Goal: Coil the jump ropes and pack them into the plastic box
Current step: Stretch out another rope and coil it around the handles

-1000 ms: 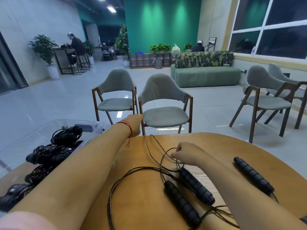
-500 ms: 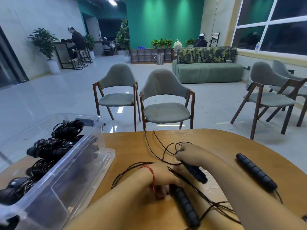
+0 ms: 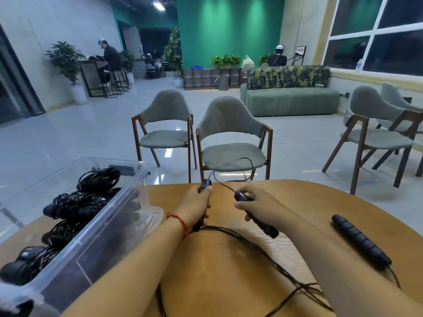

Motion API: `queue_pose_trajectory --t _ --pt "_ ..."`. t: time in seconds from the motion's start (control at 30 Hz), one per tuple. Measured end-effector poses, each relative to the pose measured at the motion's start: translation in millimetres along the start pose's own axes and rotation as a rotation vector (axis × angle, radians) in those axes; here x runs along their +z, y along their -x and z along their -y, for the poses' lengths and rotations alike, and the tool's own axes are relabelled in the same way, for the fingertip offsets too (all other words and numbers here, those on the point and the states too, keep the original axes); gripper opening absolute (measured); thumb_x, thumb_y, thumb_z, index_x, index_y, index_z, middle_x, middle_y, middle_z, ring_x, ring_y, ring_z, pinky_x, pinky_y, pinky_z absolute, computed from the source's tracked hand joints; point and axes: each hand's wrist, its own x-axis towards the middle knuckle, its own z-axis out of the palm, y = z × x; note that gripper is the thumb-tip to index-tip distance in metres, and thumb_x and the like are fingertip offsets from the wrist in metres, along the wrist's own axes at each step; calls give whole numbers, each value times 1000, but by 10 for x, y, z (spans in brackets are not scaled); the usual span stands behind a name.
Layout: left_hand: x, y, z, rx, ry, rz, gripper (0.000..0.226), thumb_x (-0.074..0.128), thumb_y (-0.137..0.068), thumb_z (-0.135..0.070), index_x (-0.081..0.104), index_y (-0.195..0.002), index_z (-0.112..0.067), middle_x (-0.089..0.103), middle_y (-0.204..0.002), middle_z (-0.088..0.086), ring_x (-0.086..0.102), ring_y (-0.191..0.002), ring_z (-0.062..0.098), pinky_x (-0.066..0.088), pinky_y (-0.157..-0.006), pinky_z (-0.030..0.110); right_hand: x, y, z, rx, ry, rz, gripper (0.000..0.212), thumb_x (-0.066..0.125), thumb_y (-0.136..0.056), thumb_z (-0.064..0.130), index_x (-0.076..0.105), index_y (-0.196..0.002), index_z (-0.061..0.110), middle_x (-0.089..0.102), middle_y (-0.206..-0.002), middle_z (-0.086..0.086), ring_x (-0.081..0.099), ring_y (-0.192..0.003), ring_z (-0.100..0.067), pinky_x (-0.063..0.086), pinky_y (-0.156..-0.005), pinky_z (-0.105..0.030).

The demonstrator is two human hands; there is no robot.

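1. Left handle [image 3: 204, 186]: long axis points away from the wearer, cord end farthest. The left hand [image 3: 196, 204] grips it with curled fingers, above the wooden table [image 3: 229, 282].
2. Right handle [image 3: 261, 225]: slants far-left to near-right. The right hand [image 3: 254, 205] is closed round its far part.
3. Third handle [image 3: 359, 241]: lies on the table at right, apart from both hands.
4. Plastic box [image 3: 109, 227], left: holds coiled ropes [image 3: 80, 207].

Clear plastic box [image 3: 107, 245] holding coiled black jump ropes [image 3: 82, 204], right of the box two black handles [image 3: 263, 226] raised, thin cord [image 3: 251, 243] trailing across desk [image 3: 217, 282], third handle [image 3: 360, 242] lying farther right.
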Motion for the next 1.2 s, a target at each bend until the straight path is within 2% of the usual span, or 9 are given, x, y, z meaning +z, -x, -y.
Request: queue_pose_trajectory --t 0.33,0.5,0.57,0.67,0.77,0.9,1.0,1.07,1.2 --pt "214 52 130 15 232 -2 23 50 -111 -37 53 -125 -19 62 -98 12 61 -69 21 53 -51 33 205 -91 32 96 -210 33 22 58 -108 36 60 -128 27 74 -106 -11 72 -71 -19 59 -64 -32" --pt "172 40 128 216 448 -351 25 50 -110 -39 50 -126 -19 59 -86 5 59 -64 15 54 -52 30 247 -136 32 220 -485 76 31 59 -105 38 65 -121 12 76 -106 -19 73 -75 -31 62 -72 -42" --pt "110 18 88 254 527 -431 25 48 -111 -40 47 -128 -21 59 -84 6 60 -64 16 55 -54 32 254 -170 41 168 -668 -30 31 63 -102 34 66 -118 8 75 -102 -20 70 -76 -31 60 -73 -42" --pt "83 0 100 187 249 -238 25 48 -112 -40 50 -129 -22 63 -96 8 62 -70 19 58 -56 32 271 -266 43 47 -793 -289 19 59 -105 31 65 -118 19 74 -103 -15 67 -83 -25 58 -76 -44" --pt "172 2 209 78 35 134 23 54 -110 -38 55 -130 -26 68 -108 11 67 -72 22 58 -54 33 385 -316 9 108 -608 -180 21 60 -105 38 65 -123 29 75 -113 -8 70 -103 -24 59 -77 -42" --pt "345 -48 367 188 66 -8 16 54 -110 -35 61 -125 -33 74 -107 1 75 -81 13 64 -71 36 554 -333 -14 146 -670 -133 24 62 -107 35 65 -128 22 74 -116 -10 76 -95 -21 61 -62 -32" --pt "417 -96 447 211 66 -34 18 53 -110 -40 62 -125 -44 75 -112 -7 74 -101 14 63 -92 46 608 -394 -58 104 -701 -157 30 70 -104 33 65 -130 21 75 -119 -9 75 -105 -26 64 -68 -37" --pt "421 -105 471 193 108 -10 20 52 -110 -42 61 -128 -47 76 -113 -6 73 -105 17 64 -90 47 623 -435 -85 75 -703 -165 33 75 -101 31 65 -131 20 75 -122 -9 76 -106 -27 67 -77 -46" --pt "372 -136 496 167 202 32 28 42 -115 -37 61 -135 -41 77 -115 1 76 -97 14 61 -69 24 627 -507 -135 38 -691 -161 30 76 -100 28 66 -128 22 76 -123 -4 76 -107 -23 66 -85 -53"
